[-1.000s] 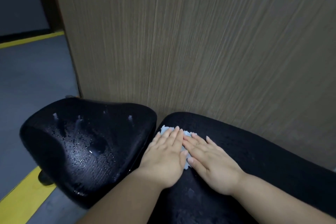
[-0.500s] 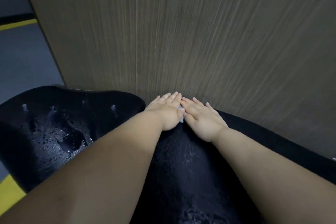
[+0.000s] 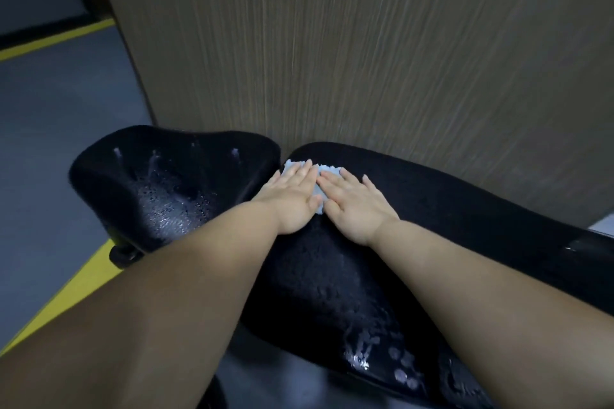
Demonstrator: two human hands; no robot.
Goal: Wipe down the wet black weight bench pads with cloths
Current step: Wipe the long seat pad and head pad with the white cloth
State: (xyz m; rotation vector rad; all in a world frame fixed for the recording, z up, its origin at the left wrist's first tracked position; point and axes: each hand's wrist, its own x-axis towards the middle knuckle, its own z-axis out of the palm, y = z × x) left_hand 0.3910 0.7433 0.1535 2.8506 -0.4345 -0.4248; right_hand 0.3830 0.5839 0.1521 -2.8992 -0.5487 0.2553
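Two black bench pads fill the lower view. The seat pad (image 3: 159,189) on the left carries many water drops. The long back pad (image 3: 465,209) runs to the right, with drops near its front edge. A pale blue cloth (image 3: 327,169) lies at the far left end of the long pad. My left hand (image 3: 292,199) and my right hand (image 3: 355,206) lie flat side by side on the cloth, fingers straight, pressing it onto the pad. Most of the cloth is hidden under them.
A brown wood-grain wall panel (image 3: 365,43) stands right behind the pads. Grey floor (image 3: 59,129) lies to the left, crossed by yellow stripes (image 3: 76,289). A black frame knob (image 3: 124,254) sticks out under the seat pad.
Both hands slid the cloth forward to the far end of the long pad and stay there. More of the cloth shows past the fingertips now than half a second ago.
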